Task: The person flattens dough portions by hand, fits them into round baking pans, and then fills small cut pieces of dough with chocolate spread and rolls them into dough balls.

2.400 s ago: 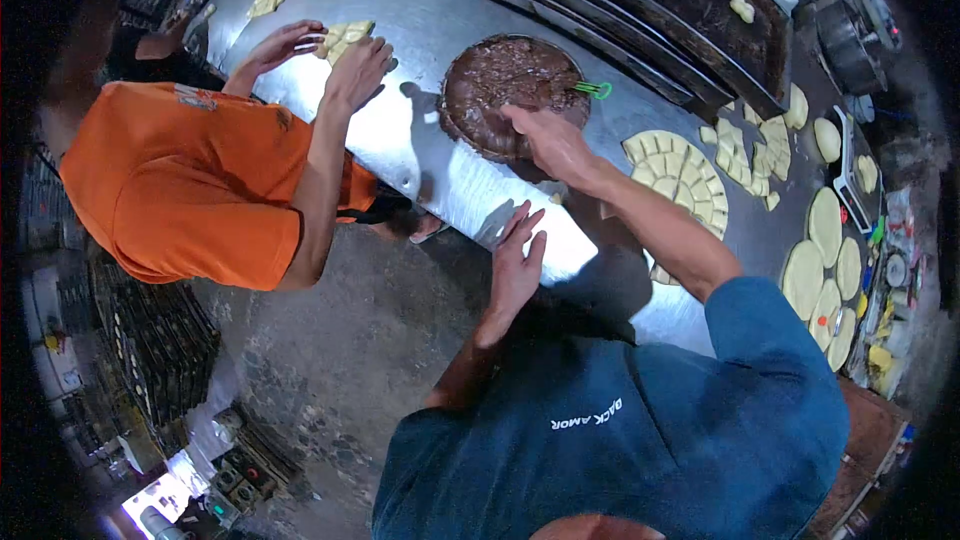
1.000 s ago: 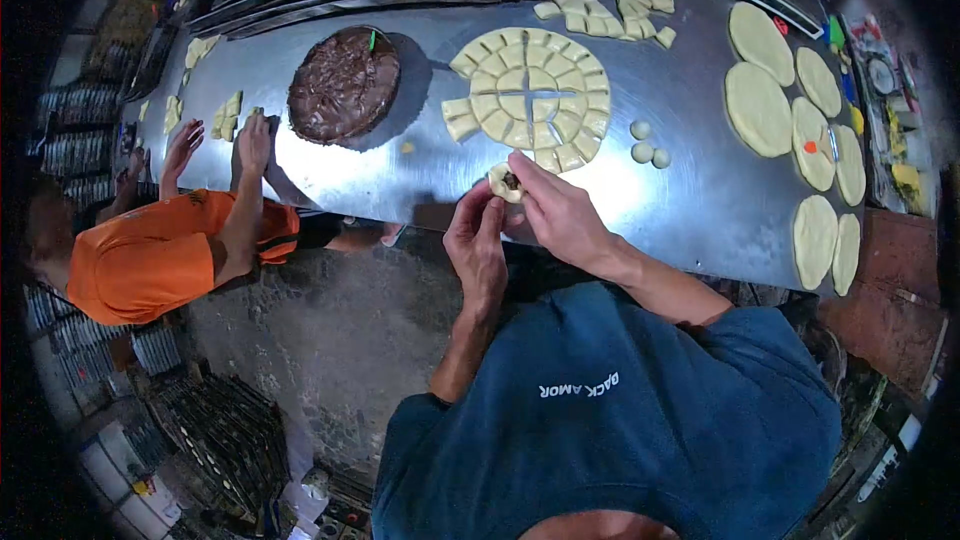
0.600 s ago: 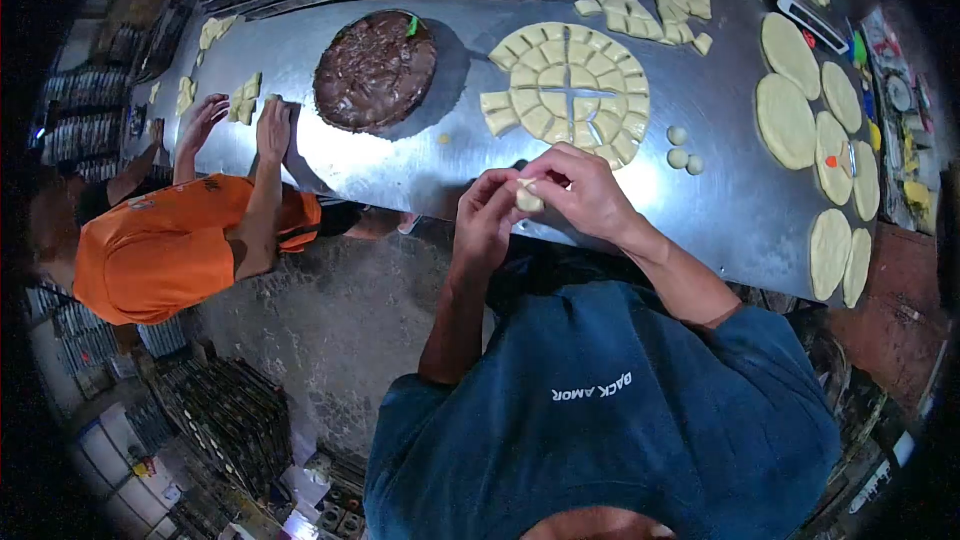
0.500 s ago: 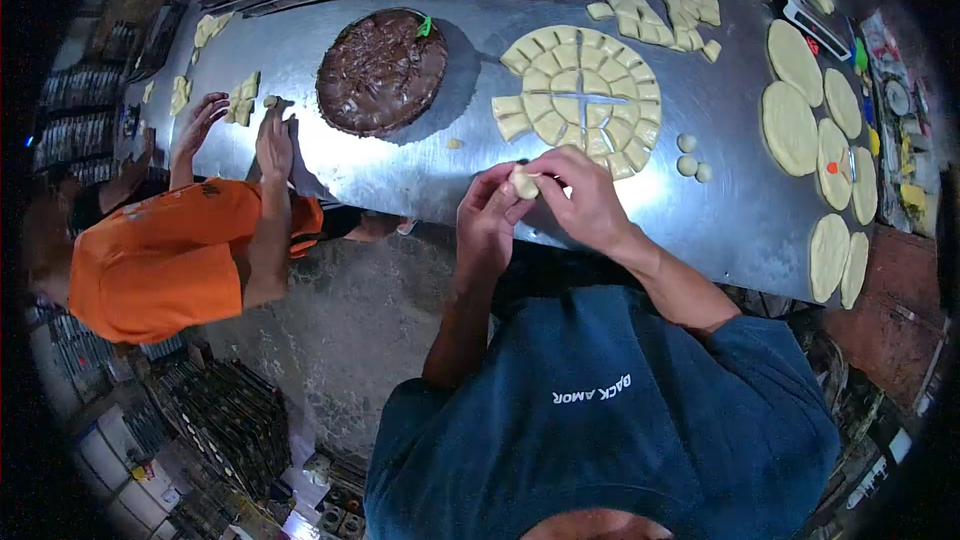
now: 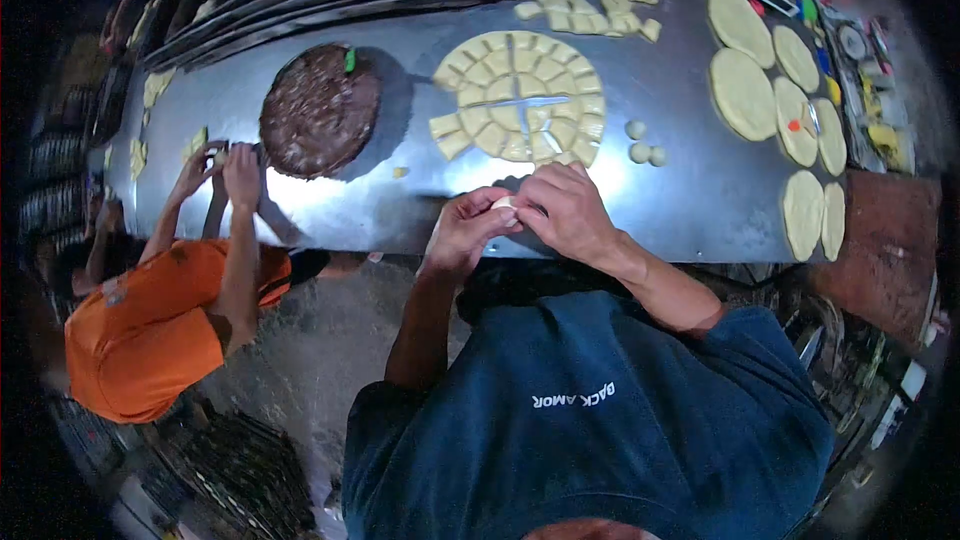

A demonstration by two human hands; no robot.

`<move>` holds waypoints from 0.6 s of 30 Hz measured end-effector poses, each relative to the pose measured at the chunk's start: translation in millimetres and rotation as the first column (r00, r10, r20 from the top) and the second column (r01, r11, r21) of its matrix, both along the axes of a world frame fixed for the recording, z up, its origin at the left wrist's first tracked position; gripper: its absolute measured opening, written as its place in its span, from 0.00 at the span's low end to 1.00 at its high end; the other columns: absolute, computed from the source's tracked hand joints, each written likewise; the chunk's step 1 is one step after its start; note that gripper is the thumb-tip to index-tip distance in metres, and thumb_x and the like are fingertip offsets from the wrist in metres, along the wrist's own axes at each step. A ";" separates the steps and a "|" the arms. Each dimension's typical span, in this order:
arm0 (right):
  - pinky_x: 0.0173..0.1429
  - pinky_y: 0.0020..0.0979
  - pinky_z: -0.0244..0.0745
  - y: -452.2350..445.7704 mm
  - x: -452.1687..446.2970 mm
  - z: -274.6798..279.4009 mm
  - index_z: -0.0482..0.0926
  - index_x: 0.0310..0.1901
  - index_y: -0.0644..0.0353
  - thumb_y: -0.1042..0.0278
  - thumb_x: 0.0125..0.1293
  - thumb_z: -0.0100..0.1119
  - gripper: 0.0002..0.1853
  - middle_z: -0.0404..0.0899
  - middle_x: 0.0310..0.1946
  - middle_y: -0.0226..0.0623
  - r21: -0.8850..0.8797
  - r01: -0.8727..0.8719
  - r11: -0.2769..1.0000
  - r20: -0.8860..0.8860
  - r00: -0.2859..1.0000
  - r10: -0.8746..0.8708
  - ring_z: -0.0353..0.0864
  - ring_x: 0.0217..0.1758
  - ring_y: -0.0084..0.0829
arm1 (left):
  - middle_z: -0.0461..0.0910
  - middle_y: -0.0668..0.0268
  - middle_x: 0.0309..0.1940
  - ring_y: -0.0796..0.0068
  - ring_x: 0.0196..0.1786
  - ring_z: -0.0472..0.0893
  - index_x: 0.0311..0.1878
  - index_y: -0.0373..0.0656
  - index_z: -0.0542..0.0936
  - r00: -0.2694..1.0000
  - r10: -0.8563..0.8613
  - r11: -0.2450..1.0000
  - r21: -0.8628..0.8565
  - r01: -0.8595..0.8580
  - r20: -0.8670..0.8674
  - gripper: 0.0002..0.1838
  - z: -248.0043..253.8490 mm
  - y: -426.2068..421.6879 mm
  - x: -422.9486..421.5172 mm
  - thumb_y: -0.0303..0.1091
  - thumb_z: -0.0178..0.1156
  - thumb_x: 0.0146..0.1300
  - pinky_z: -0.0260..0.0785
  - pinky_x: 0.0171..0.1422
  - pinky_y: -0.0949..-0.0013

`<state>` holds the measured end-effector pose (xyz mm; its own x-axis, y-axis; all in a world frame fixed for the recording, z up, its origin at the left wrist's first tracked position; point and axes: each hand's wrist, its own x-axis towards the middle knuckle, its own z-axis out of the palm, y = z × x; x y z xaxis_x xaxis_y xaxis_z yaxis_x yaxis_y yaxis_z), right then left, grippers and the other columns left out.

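A small pale piece of dough (image 5: 505, 204) is pinched between my two hands above the table's front edge. My left hand (image 5: 462, 232) has its fingers closed around one side of it. From the other side, my right hand (image 5: 572, 210) presses on it with thumb and fingertips, and its fingers hide part of the dough. Just beyond my hands lies a flat round of dough (image 5: 538, 82) cut into several wedges and blocks. Three small dough balls (image 5: 640, 152) rest to the right of it.
A round brown, glossy mass (image 5: 318, 115) with a green tool (image 5: 350, 60) in it sits to the left. Flat dough ovals (image 5: 742, 95) lie at right, and cut dough (image 5: 570, 10) at the back near dark trays (image 5: 330, 15). A co-worker in an orange shirt (image 5: 145, 325) works at left.
The view has shifted, so the table's contents appear further left. My fingers have closed more over the dough, showing less of it. The co-worker's hands have come closer together.
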<state>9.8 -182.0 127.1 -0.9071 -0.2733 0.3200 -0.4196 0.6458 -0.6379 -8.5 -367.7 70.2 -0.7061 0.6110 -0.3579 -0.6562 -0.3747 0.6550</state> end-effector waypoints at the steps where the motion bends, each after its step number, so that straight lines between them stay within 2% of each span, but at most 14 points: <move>1: 0.39 0.35 0.63 14.6 13.6 -6.2 0.76 0.29 0.56 0.68 0.54 0.63 0.06 0.76 0.28 0.32 0.013 0.060 0.998 0.016 0.998 -0.060 0.77 0.34 0.34 | 0.80 0.60 0.46 0.73 0.46 0.80 0.54 0.33 0.76 0.999 -0.036 0.999 -0.035 0.036 0.006 0.15 -5.2 19.3 5.9 0.26 0.59 0.65 0.76 0.53 0.69; 3: 0.38 0.36 0.64 51.0 42.4 -26.3 0.76 0.27 0.56 0.72 0.51 0.64 0.06 0.77 0.26 0.32 0.002 0.195 0.981 0.052 0.979 -0.195 0.77 0.32 0.34 | 0.77 0.59 0.52 0.74 0.50 0.79 0.59 0.32 0.72 0.989 -0.111 0.990 -0.074 0.119 0.099 0.19 -16.5 63.0 21.1 0.22 0.59 0.64 0.75 0.54 0.72; 4: 0.36 0.36 0.63 75.8 56.8 -42.4 0.76 0.28 0.56 0.73 0.51 0.65 0.06 0.77 0.25 0.32 0.032 0.269 0.963 0.027 0.963 -0.270 0.76 0.31 0.35 | 0.77 0.58 0.53 0.72 0.51 0.78 0.61 0.32 0.71 0.988 -0.139 0.989 -0.034 0.141 0.069 0.22 -21.6 87.4 32.5 0.23 0.59 0.64 0.74 0.56 0.71; 6: 0.37 0.37 0.63 129.6 85.0 -65.9 0.75 0.29 0.57 0.73 0.53 0.64 0.05 0.77 0.27 0.33 0.104 0.466 0.878 0.000 0.883 -0.469 0.76 0.32 0.36 | 0.76 0.59 0.53 0.72 0.52 0.77 0.63 0.31 0.69 0.963 -0.234 0.894 -0.419 0.159 -0.133 0.25 -35.7 126.2 54.4 0.27 0.61 0.64 0.72 0.57 0.71; 8: 0.41 0.39 0.64 188.9 112.9 -93.9 0.75 0.31 0.56 0.71 0.54 0.64 0.07 0.77 0.31 0.35 0.336 0.593 0.732 -0.113 0.797 -0.593 0.76 0.37 0.37 | 0.77 0.56 0.53 0.71 0.51 0.77 0.62 0.33 0.71 0.918 -0.245 0.822 -0.569 0.026 -0.311 0.26 -62.7 134.5 65.7 0.32 0.63 0.63 0.71 0.57 0.70; 9: 0.46 0.39 0.64 210.6 130.4 -108.0 0.77 0.37 0.57 0.72 0.55 0.64 0.08 0.78 0.36 0.34 0.430 0.591 0.682 -0.112 0.785 -0.609 0.76 0.42 0.37 | 0.79 0.57 0.50 0.73 0.49 0.78 0.60 0.36 0.73 0.946 -0.007 0.933 -0.342 -0.110 -0.323 0.24 -88.8 128.6 70.0 0.36 0.63 0.63 0.72 0.54 0.71; 10: 0.46 0.39 0.64 217.1 150.7 -114.0 0.77 0.37 0.57 0.72 0.55 0.64 0.08 0.78 0.36 0.34 0.441 0.616 0.652 -0.113 0.760 -0.640 0.76 0.42 0.37 | 0.80 0.60 0.47 0.74 0.45 0.78 0.57 0.39 0.76 0.937 -0.186 0.736 -0.674 -0.065 -0.294 0.20 -50.0 120.1 55.7 0.35 0.62 0.64 0.73 0.49 0.72; 11: 0.47 0.39 0.64 217.9 166.2 -118.2 0.77 0.40 0.57 0.73 0.56 0.63 0.10 0.78 0.37 0.34 0.488 0.580 0.652 -0.188 0.799 -0.570 0.76 0.43 0.36 | 0.79 0.62 0.44 0.74 0.41 0.77 0.54 0.39 0.77 0.856 -0.014 0.747 -0.575 -0.334 -0.517 0.17 -75.7 108.9 53.9 0.34 0.61 0.64 0.72 0.44 0.71; 12: 0.49 0.40 0.65 216.8 175.3 -120.4 0.78 0.44 0.57 0.73 0.57 0.62 0.13 0.79 0.39 0.34 0.532 0.541 0.651 -0.255 0.836 -0.486 0.77 0.44 0.36 | 0.79 0.57 0.42 0.69 0.40 0.77 0.53 0.37 0.78 0.788 -0.018 0.727 -0.549 -0.413 -0.615 0.17 -32.9 105.2 51.0 0.35 0.60 0.64 0.71 0.43 0.65; 13: 0.53 0.42 0.64 213.9 180.9 -114.2 0.81 0.45 0.58 0.74 0.57 0.60 0.13 0.80 0.38 0.35 0.498 0.561 0.662 -0.222 0.820 -0.528 0.78 0.44 0.36 | 0.78 0.52 0.40 0.61 0.41 0.78 0.51 0.35 0.78 0.584 -0.268 0.489 -0.631 -0.602 -0.766 0.16 -56.9 88.7 36.7 0.35 0.58 0.64 0.71 0.45 0.61; 14: 0.53 0.42 0.64 214.4 181.2 -107.4 0.81 0.45 0.58 0.74 0.57 0.60 0.13 0.80 0.38 0.35 0.496 0.567 0.658 -0.213 0.814 -0.541 0.78 0.44 0.36 | 0.78 0.52 0.40 0.61 0.41 0.78 0.51 0.35 0.78 0.585 -0.282 0.492 -0.638 -0.592 -0.761 0.16 -52.4 86.1 31.8 0.35 0.58 0.64 0.71 0.45 0.61; 16: 0.50 0.42 0.66 218.4 162.2 -91.2 0.79 0.32 0.59 0.76 0.52 0.60 0.05 0.80 0.34 0.37 0.368 0.604 0.707 0.151 0.712 -0.686 0.77 0.40 0.42 | 0.78 0.48 0.41 0.55 0.45 0.77 0.49 0.33 0.79 0.702 -0.418 0.190 -0.812 -0.552 -0.576 0.16 -35.9 88.7 22.4 0.35 0.59 0.62 0.70 0.49 0.58; 17: 0.49 0.42 0.67 211.3 143.8 -78.5 0.80 0.29 0.59 0.76 0.52 0.60 0.02 0.79 0.32 0.38 0.253 0.677 0.692 0.046 0.706 -0.707 0.77 0.41 0.44 | 0.78 0.48 0.41 0.55 0.45 0.77 0.49 0.33 0.79 0.699 -0.422 0.181 -0.810 -0.558 -0.577 0.16 -37.8 93.7 20.0 0.35 0.59 0.62 0.70 0.49 0.58; 18: 0.48 0.41 0.68 208.4 126.2 -78.5 0.79 0.29 0.59 0.75 0.53 0.60 0.02 0.77 0.30 0.39 0.109 0.666 0.738 0.082 0.734 -0.675 0.77 0.41 0.45 | 0.77 0.47 0.41 0.52 0.46 0.77 0.48 0.32 0.79 0.653 -0.476 0.174 -0.791 -0.586 -0.589 0.16 -43.7 98.7 18.7 0.34 0.59 0.62 0.70 0.51 0.57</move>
<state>136.0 26.4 48.5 -0.8903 0.4023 0.2134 0.2077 0.7757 -0.5960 10.2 -268.9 26.5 -0.9910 0.1339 -0.0084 0.1048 0.8117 0.5746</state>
